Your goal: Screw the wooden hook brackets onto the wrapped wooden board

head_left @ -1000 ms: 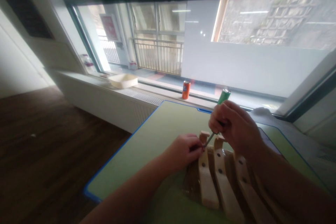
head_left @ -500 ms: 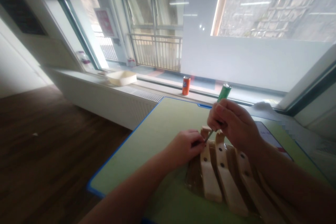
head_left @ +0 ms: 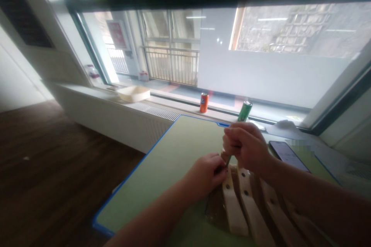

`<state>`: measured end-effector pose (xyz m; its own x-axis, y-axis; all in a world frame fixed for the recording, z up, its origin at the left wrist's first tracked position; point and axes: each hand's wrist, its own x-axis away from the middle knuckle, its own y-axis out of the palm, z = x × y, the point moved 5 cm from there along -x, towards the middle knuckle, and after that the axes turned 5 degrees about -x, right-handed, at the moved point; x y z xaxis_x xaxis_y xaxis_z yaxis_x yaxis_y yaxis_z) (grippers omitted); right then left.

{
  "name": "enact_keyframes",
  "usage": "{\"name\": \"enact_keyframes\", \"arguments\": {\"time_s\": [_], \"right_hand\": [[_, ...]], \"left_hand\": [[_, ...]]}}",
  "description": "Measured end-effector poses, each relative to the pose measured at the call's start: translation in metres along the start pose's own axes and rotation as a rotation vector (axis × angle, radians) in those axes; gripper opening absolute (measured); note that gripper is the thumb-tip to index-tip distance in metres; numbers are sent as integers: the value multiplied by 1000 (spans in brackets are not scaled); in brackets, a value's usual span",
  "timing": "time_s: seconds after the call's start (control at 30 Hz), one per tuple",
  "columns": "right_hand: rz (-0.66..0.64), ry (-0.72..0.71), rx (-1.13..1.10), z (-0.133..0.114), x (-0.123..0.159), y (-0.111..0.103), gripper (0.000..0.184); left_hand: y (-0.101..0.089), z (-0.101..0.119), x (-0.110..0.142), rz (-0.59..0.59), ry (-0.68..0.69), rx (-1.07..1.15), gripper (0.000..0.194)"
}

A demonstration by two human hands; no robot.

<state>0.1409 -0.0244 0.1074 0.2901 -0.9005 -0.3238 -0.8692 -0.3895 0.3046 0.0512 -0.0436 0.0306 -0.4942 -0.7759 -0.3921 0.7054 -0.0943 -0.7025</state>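
My right hand (head_left: 246,144) is closed in a fist around a screwdriver (head_left: 228,160); its handle is hidden and only a short thin shaft shows, slanting down. My left hand (head_left: 204,173) is closed at the lower end of that shaft, fingertips pinched together at the far end of the nearest wooden strip (head_left: 236,210); what lies between them is hidden. Several pale curved strips, one beside it (head_left: 255,214), lie side by side on a brown base with clear plastic film (head_left: 216,212). Dark round spots, perhaps holes or screws, mark the strips.
The light green table (head_left: 156,177) has a blue edge. A phone (head_left: 290,156) lies right of my right hand. Beyond the table, an orange can (head_left: 204,104) and a green can (head_left: 245,111) stand by the window. A cream tray (head_left: 133,94) sits on the sill at left.
The view has tilted up slightly, so everything sits lower in it. My right fist has moved a little left and closer to my left hand, showing less shaft and more of the phone.
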Motion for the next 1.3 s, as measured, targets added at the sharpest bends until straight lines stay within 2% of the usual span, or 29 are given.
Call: {"name": "enact_keyframes", "arguments": {"time_s": [0.2,0.37,0.5,0.7,0.9,1.13,1.3], "right_hand": [[9,48,13,4,-3,4,37],[-11,47,140,6,-2,9,36],[35,34,132,6,-2,8,38],[32,21,213,4,-2,11,35],[67,37,179,6,-3,8,36],[91,-12,207,3,0,2,35],[112,-22,160,2,0,-2,35]], "left_hand": [[1,-2,1,-8,9,14,8],[1,-4,2,-12,19,13,9],[2,-5,2,-8,18,10,8],[1,-5,1,-8,14,12,10],[2,-6,0,-5,4,30,9],[2,-7,-1,9,-27,58,13],[0,-4,0,12,10,77,13]]}}
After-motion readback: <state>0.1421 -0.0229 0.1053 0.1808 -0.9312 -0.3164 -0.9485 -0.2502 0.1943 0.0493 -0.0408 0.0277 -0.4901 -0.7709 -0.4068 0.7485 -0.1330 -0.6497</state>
